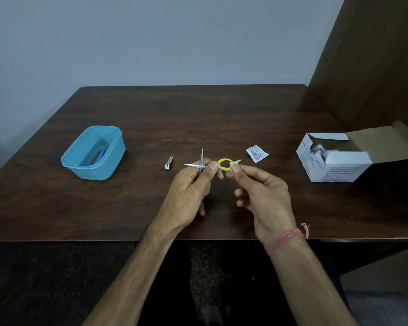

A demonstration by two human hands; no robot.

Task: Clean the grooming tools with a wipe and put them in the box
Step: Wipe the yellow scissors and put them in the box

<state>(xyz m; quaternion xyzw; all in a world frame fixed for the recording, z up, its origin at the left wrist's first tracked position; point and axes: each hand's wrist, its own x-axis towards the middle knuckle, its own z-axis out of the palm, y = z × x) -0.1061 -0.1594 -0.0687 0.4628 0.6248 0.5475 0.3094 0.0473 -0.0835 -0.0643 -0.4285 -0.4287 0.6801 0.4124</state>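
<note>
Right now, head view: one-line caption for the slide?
Left hand holds open scissors while right hand wipes the yellow handle; nail clipper waits beside blue box.

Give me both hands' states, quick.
Left hand: grips the scissors, blades open.
Right hand: pinches a small wipe at the yellow handle.

Dark wooden table (222, 109) with blue box (93, 152), nail clipper (168, 162), wipe sachet (257, 153), white carton (335, 161).
</note>
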